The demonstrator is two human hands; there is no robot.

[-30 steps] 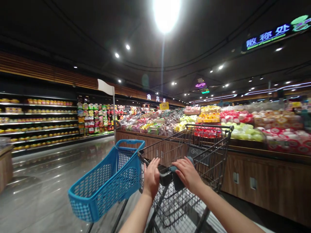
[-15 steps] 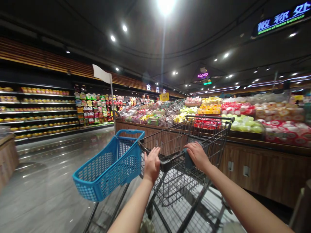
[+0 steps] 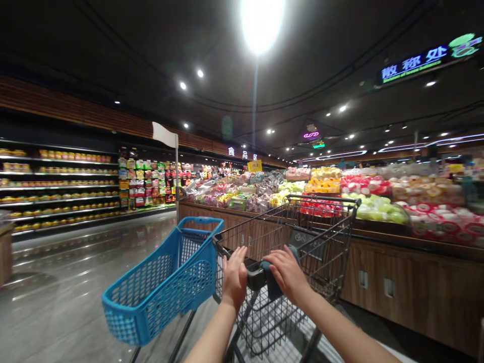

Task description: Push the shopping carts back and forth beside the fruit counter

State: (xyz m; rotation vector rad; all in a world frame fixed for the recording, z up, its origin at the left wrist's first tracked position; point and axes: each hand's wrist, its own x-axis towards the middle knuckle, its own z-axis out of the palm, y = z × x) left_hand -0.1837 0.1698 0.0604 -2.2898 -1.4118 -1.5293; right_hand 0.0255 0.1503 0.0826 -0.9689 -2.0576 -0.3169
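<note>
Before me stands a black wire shopping cart, its handle toward me. My left hand is closed over the left part of that handle, fingers pointing forward. A dark blue-grey cloth is wrapped over the bar beside the black middle piece, and my right hand presses it there with closed fingers. Part of the cloth hangs below the bar; the palm sides of both hands are hidden. The cart's wire basket holds no visible goods.
Close on the left is a cart with a blue plastic basket. A wood-panelled counter piled with wrapped goods runs behind the carts. A white flag on a pole rises by its left end. Stocked shelves line the far left.
My right hand has slid left along the handle with the cloth, closer to my left hand. My left hand stays on the bar. The view has tilted up slightly.
</note>
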